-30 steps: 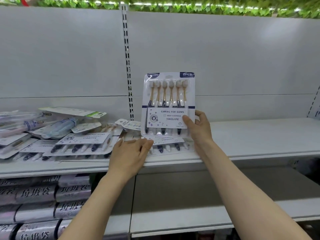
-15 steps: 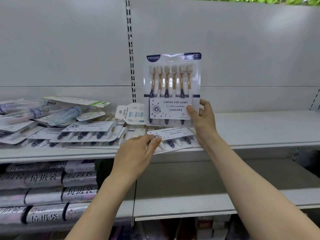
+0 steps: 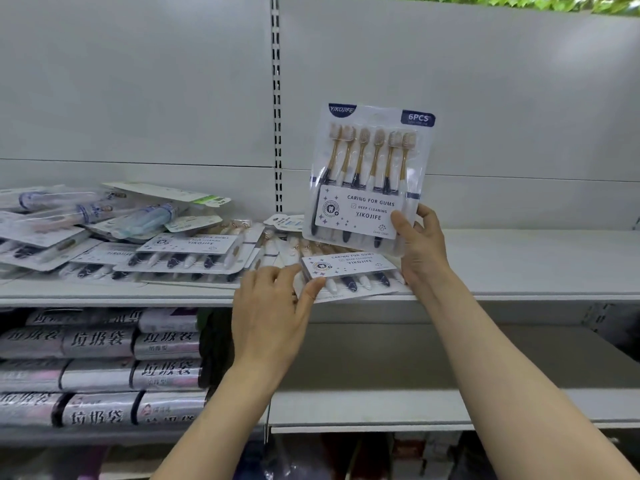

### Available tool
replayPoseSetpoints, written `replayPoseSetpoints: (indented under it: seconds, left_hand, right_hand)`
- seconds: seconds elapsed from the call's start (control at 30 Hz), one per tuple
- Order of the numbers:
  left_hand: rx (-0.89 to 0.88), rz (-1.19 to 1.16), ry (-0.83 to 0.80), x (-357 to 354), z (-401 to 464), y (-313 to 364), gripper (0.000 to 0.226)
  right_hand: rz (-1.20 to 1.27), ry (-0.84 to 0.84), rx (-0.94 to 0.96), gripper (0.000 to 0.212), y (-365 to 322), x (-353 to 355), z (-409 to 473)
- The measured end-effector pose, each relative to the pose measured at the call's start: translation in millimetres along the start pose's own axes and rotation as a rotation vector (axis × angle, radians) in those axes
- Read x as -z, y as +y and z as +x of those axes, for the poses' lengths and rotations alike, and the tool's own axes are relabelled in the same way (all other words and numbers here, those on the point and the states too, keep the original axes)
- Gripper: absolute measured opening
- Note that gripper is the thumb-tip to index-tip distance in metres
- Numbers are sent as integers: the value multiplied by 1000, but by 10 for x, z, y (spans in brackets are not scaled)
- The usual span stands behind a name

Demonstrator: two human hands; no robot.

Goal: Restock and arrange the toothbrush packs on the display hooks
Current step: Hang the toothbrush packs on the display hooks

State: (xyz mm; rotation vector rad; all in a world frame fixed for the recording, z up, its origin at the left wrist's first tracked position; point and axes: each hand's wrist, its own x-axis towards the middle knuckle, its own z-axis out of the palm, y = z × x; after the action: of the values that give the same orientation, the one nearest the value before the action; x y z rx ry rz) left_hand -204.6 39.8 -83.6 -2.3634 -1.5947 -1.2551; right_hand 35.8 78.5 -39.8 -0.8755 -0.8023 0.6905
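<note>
A person's two bare arms reach forward to a white shop shelf (image 3: 519, 268), seen from above the hands. The right hand (image 3: 420, 247) holds a toothbrush pack (image 3: 369, 178) upright, tilted slightly to the right, in front of the plain white back panel (image 3: 485, 98); the thumb lies across the pack's lower right front and the fingers curl behind its right edge. The pack is a clear blister card showing six brushes with tan necks and dark blue or white handles, a label reading "CARING FOR GUMS", "DEEP CLEANING", "YIKOJIFE", and a "6PCS" tab at the top right. Directly below it a second pack (image 3: 349, 271) of the same kind lies flat at the shelf's front edge. The left hand (image 3: 273, 313) is at that pack's left end, its thumb touching the label corner and its fingers loosely extended over the pack; whether the fingers actually grip it cannot be told. To the left, a loose pile (image 3: 166, 251) of more toothbrush packs lies flat and overlapping on the same shelf, some of the same brand and some other, paler ones further left. A slotted upright (image 3: 276, 98) runs up the back panel just left of the raised pack. On the lower shelf at left sit stacked rolls (image 3: 100, 372) in silvery wrapping with large dark Chinese characters. Green foliage (image 3: 519, 0) shows along the top edge.
</note>
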Motion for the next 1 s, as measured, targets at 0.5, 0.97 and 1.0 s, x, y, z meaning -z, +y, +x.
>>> replayPoseSetpoints:
  seconds: [0.5,0.97,1.0]
  left_hand:
    - [312,-221,-39,270,192,363,80]
    - [391,-661,-184,81,843,293,67]
    - [386,-661,-192,130,873,282,64]
  right_hand:
    - [-41,-86,66,35,-80,-49,-84]
    - [22,-58,57,39,-120,-59,-116]
    - [2,-50,68,38,-116,-56,-111]
